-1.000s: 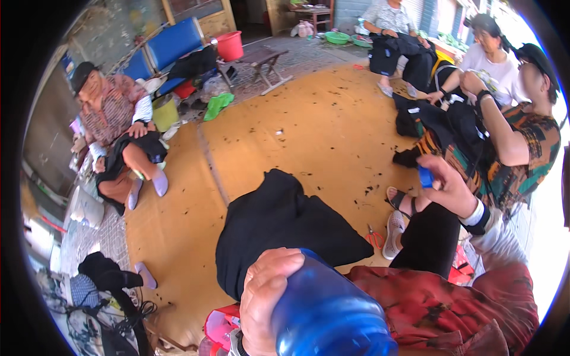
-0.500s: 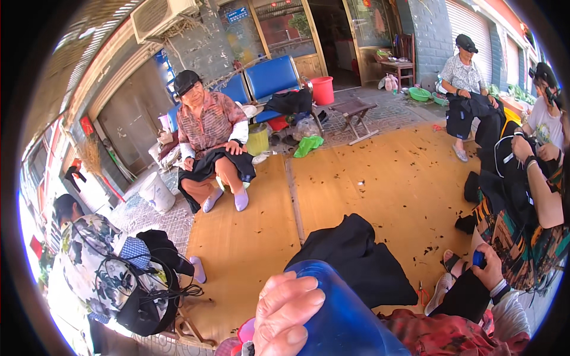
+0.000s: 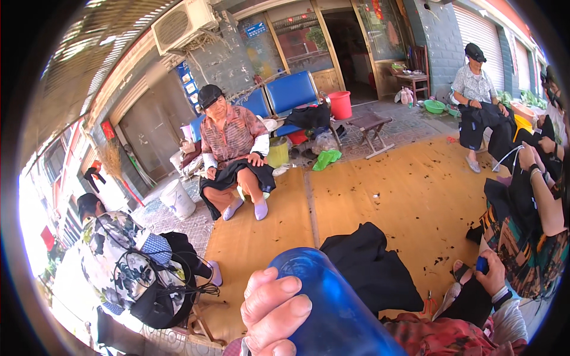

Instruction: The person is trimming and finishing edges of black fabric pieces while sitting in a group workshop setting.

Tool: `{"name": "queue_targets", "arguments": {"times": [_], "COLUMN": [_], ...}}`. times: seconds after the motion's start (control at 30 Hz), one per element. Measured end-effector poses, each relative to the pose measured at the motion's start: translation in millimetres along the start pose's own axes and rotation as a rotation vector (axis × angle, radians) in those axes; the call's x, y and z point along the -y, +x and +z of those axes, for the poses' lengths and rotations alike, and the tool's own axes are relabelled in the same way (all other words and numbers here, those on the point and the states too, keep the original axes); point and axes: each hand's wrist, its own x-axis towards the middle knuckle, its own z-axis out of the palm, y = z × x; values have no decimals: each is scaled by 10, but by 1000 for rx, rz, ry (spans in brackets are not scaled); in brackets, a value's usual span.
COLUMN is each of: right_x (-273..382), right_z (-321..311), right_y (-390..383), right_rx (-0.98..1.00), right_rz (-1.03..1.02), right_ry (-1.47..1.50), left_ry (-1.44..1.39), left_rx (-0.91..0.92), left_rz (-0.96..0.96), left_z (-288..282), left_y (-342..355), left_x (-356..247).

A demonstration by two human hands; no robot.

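Observation:
A large translucent blue bottle [image 3: 338, 296] is raised close in front of me, its rounded bottom pointing up and away. My left hand [image 3: 274, 311] wraps round its left side, fingers closed on it. The bottle's near end lies beyond the lower edge of the picture. Low at the right, my right hand [image 3: 491, 273] pinches a small blue bottle cap [image 3: 482, 264]. Between the bottle and that hand, a piece of black cloth [image 3: 374, 261] lies on the mat. Red patterned fabric [image 3: 433, 335] covers my lap.
The yellow-brown mat [image 3: 392, 196] is strewn with dark scraps. Small orange-handled snips [image 3: 428, 304] lie by my foot. Seated people with dark cloth surround the mat: one ahead [image 3: 231, 136], one at left [image 3: 127, 255], others at right. A folding stool [image 3: 371, 126] stands beyond.
The bottle and my left hand have shifted slightly left and up in the picture. My view has turned a little left, so the surroundings sit farther right. Both hands keep their hold.

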Motion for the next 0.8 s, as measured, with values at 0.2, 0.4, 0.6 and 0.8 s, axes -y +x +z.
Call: {"name": "queue_targets", "arguments": {"times": [0.2,0.4,0.6,0.8], "right_x": [1,35,-4,44], "right_z": [26,0,81,-7], "right_y": [12,-2,54,-5], "right_rx": [-4,-60,-40,-55], "right_rz": [6,-25,-27,0], "right_ry": [20,16,42,17], "left_ry": [106,23,-6,44], "left_rx": [-96,153,364,275], "left_rz": [63,-30,128,-34], "left_z": [125,-124,-202,-157], "left_y": [61,221,292,648], "left_x": [-89,-258,-243,-387]}}
